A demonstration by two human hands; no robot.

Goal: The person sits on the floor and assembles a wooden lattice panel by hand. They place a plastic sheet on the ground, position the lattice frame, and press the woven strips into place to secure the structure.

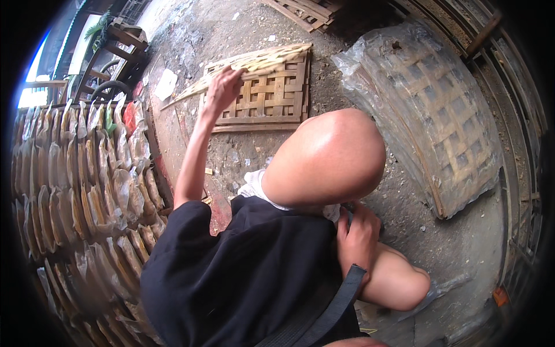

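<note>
Ahead of me, my left hand is closed on the upper edge of a thin woven bamboo panel, which stands tilted and looks smeared by motion. Under and behind it a flat woven bamboo panel with an open square weave lies on the ground, apparently on top of another. My right hand is down between my bent legs, its fingers curled beside the white cloth at my thigh. Whatever it holds, if anything, is hidden.
To the right lies a stack of woven panels wrapped in clear plastic. Rows of plastic-wrapped bundles fill the left side. More bamboo slats lie at the far top. A wooden cart with wheels stands far left; metal railing runs along the right.
</note>
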